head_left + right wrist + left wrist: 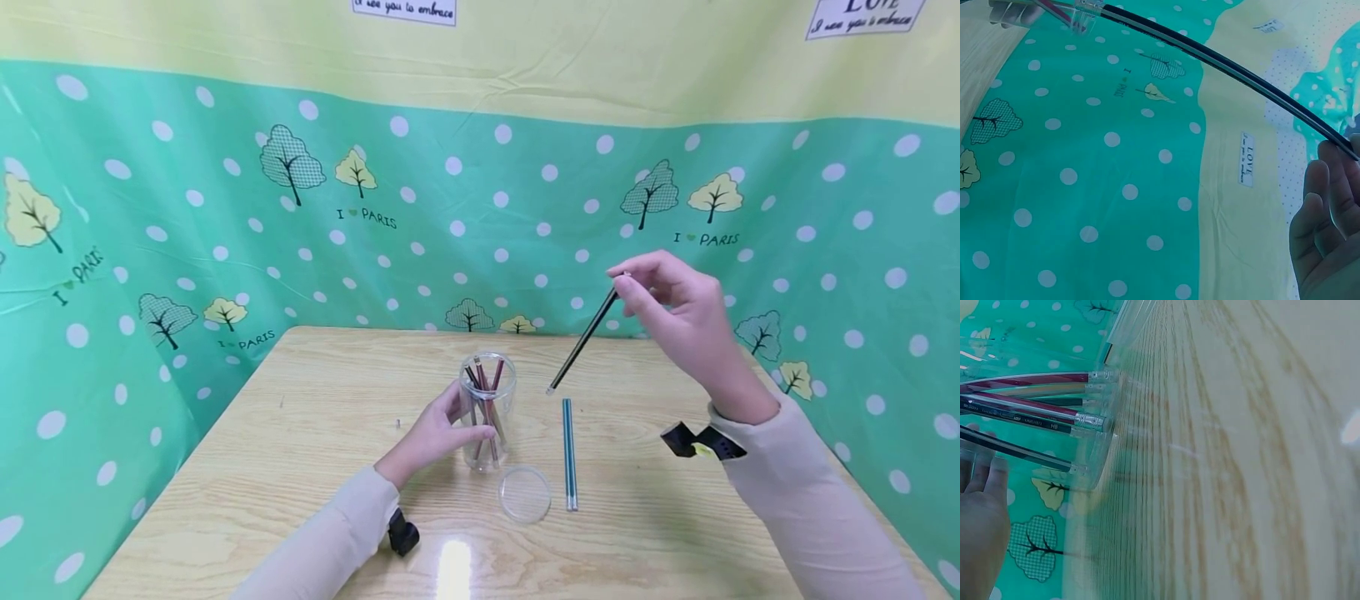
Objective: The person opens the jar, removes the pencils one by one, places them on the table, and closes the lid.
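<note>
A clear jar (506,408) holding several pencils stands upright on the table. My left hand (431,433) grips it round the side, thumb across its front. In the left wrist view the metal-banded ends of the pencils (1029,419) rest at the jar's base. My right hand (678,317) pinches one end of a dark pencil (585,343) above the table, right of the jar. That pencil (1229,69) slants down, its metal-banded end lowest. Two teal pencils (569,454) lie side by side on the table below it.
A round clear lid (525,495) lies flat in front of the jar, left of the teal pencils. A tiny object (398,423) lies left of the left hand. Behind the wooden table (315,375) hangs a green and yellow patterned cloth (525,217).
</note>
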### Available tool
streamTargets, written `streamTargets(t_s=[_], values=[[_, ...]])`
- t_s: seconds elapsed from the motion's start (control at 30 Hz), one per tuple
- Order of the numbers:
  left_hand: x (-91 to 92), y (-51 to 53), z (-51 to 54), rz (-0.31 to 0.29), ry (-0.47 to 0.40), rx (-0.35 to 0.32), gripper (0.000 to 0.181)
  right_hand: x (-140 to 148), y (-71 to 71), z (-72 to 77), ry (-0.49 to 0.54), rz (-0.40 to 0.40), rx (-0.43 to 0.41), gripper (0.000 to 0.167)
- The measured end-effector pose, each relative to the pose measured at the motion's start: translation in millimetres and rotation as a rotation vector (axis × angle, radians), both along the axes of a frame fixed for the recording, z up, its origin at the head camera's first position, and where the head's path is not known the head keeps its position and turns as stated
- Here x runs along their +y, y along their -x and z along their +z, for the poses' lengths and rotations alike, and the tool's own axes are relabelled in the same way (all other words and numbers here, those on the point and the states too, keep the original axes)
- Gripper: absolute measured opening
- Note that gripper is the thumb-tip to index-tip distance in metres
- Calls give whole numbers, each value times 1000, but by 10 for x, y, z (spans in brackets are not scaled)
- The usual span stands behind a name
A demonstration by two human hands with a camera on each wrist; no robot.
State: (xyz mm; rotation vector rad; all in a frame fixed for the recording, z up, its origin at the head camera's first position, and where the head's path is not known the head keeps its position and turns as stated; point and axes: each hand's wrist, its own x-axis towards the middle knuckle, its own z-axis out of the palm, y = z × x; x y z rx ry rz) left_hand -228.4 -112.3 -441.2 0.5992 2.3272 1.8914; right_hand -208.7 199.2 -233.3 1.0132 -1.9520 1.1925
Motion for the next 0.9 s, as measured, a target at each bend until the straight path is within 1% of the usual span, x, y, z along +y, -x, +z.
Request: streamTargets(t_s=[0.2,0.33,0.53,0.7,0.9], values=[[2,11,-17,-5,-5,4,84,38,30,-83,-3,-58,-45,17],[12,11,-11,-9,-9,5,83,60,55,-136,9,-81,-85,17],[15,10,-7,-4,-6,1,85,89,109,-252,21,-100,-213,16],[5,14,-11,0,-3,5,83,119,191,-384,-6,-98,-334,19],[-4,12,-18,2,1,9,82,183,316,-554,-47,-76,-472,24]])
